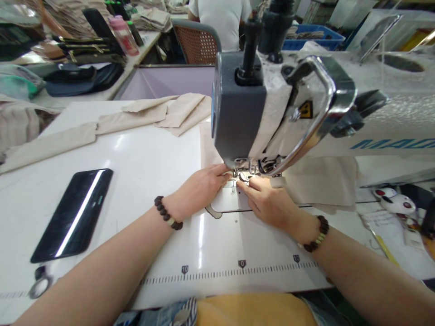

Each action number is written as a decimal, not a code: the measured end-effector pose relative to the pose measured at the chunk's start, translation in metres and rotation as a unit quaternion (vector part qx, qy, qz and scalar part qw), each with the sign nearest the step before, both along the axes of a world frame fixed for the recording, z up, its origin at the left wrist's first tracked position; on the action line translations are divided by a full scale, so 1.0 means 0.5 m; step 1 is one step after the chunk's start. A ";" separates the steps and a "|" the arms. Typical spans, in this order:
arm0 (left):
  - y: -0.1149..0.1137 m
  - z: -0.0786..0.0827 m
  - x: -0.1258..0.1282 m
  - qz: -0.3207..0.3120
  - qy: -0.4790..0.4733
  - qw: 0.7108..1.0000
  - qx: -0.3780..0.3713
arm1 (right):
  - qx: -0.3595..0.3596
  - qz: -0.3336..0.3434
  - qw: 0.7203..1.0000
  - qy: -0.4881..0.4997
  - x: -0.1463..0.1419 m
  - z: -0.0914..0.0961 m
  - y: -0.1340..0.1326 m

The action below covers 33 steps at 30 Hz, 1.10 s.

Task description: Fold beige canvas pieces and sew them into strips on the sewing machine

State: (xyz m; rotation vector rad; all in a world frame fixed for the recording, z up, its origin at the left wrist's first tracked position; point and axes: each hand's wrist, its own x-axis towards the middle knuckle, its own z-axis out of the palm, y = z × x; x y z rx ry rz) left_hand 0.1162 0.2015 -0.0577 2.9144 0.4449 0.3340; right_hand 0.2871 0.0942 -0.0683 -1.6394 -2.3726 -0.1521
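Note:
My left hand lies low on the machine bed, fingers stretched toward the presser foot of a sewing machine. A strip of beige fabric shows just behind that hand and runs under the machine head. On the right of the foot, my right hand rests with its index finger extended close to the needle area. Both hands' fingertips touch down around the foot; any cloth edge beneath them is too small to make out. More beige cloth pieces lie beneath the machine arm, right of my right hand.
Joined beige pieces trail across the table's left rear. A black phone lies left of my forearm, with a small round object below it. A ruler scale marks the front edge. Beyond are a chair and a person.

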 end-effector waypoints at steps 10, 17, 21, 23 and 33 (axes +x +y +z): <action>0.002 -0.002 0.003 -0.001 -0.015 1.000 -0.003 | 0.012 0.006 1.000 0.006 0.001 0.001 0.002; 0.007 0.000 0.003 0.008 -0.008 1.000 -0.007 | 0.005 0.004 1.000 -0.004 -0.001 0.002 0.002; 0.008 0.002 0.004 0.005 0.005 1.000 0.004 | -0.002 -0.001 1.000 0.007 -0.001 0.006 0.001; -0.002 0.009 0.002 0.015 0.025 0.999 0.018 | -0.008 -0.001 1.000 0.021 0.002 0.008 -0.002; -0.096 0.048 -0.018 -0.049 0.119 0.992 0.000 | -0.016 0.119 0.988 0.096 0.029 0.017 -0.015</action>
